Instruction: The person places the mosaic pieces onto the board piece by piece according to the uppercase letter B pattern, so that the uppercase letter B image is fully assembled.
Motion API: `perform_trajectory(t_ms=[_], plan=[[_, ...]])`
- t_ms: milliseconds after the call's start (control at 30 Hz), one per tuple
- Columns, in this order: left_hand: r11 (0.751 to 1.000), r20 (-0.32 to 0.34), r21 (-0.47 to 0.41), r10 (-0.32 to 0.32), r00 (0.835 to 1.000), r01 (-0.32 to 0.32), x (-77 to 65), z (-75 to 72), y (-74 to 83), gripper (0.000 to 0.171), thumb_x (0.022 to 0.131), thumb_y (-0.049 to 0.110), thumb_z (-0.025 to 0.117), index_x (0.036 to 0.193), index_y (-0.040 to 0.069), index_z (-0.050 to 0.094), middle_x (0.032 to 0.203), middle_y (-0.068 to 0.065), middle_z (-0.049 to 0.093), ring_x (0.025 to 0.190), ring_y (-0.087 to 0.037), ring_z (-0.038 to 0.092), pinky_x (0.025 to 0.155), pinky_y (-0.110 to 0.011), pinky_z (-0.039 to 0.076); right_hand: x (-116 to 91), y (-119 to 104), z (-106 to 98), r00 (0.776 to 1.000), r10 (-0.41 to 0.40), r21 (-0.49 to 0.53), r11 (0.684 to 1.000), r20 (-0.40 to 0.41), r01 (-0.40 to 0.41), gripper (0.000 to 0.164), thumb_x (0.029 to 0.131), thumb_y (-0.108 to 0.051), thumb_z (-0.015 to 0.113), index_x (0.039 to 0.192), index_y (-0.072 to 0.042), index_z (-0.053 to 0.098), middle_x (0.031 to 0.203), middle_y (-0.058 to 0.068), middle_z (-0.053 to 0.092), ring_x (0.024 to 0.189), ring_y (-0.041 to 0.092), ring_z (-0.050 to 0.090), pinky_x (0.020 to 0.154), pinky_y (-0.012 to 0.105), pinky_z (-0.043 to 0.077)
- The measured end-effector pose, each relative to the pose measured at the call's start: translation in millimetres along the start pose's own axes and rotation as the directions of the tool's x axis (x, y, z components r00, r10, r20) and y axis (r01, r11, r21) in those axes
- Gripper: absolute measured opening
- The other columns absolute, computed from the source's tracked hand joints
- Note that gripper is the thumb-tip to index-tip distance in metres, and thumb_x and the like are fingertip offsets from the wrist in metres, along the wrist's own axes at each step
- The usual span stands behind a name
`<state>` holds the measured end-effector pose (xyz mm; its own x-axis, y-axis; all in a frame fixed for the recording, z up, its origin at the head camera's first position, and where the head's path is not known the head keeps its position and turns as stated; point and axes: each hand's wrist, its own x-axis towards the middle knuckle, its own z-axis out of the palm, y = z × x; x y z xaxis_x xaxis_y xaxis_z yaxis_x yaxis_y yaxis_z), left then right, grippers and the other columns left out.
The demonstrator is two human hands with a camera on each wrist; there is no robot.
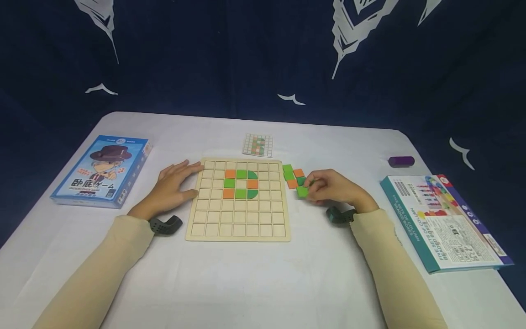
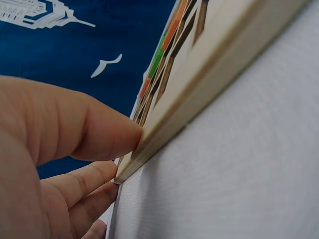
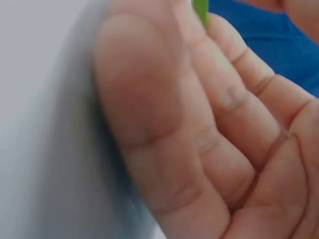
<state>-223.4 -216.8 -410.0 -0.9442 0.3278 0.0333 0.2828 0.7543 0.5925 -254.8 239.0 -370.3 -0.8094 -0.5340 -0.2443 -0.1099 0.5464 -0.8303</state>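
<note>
A square wooden grid board (image 1: 238, 233) lies on the table with orange, light green and dark green tiles set in its middle cells, around one bare cell. At the board's left edge rests my left hand (image 1: 174, 185), fingers spread; its thumb (image 2: 107, 130) touches the wooden rim. To the right of the board, my right hand (image 1: 332, 186) has curled fingers and pinches a light green square tile (image 1: 302, 192). Most of that tile is hidden in the right wrist view, where only a green edge (image 3: 201, 11) shows past the fingers. Loose tiles (image 1: 289, 175) lie just left of this hand.
A small pattern card (image 1: 258, 145) lies behind the board. On the left is a blue game box (image 1: 107, 171); a larger boxed set (image 1: 445, 224) lies on the right, with a purple cylinder (image 1: 401, 161) behind it. Dark patterned cloth (image 1: 263, 59) hangs beyond the table.
</note>
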Motion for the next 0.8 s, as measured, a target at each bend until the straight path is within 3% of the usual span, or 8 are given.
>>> perform_trajectory(t_ms=[300, 800], plan=[[1.0, -0.002, -0.001, -0.004, 1.0, 0.004, 0.6, 0.4, -0.8, 0.07, 0.095, 0.018, 0.067, 0.161, 0.009, 0.048, 0.173, -0.017, 0.037, 0.165, -0.043, 0.015, 0.132, -0.062, 0.0, 10.1, -13.1, 21.3, 1.0, 0.015, 0.168, 0.986, -0.006, -0.013, 0.03, 0.092, 0.006, 0.076, 0.118, 0.011, 0.061, 0.083, 0.003, 0.077, 0.077, 0.013, 0.069, 0.073, 0.028, 0.063], [1.0, -0.009, 0.002, -0.001, 1.0, 0.001, 0.2, 0.0, 0.5, 0.069, 0.094, 0.016, 0.067, 0.16, 0.007, 0.049, 0.173, -0.017, 0.038, 0.165, -0.043, 0.015, 0.132, -0.062, 0.0, 20.5, -37.7, 55.6, 1.0, 0.005, 0.253, 0.967, -0.024, 0.002, 0.032, 0.091, 0.006, 0.078, 0.119, 0.009, 0.063, 0.083, 0.002, 0.079, 0.074, 0.012, 0.072, 0.071, 0.028, 0.064]])
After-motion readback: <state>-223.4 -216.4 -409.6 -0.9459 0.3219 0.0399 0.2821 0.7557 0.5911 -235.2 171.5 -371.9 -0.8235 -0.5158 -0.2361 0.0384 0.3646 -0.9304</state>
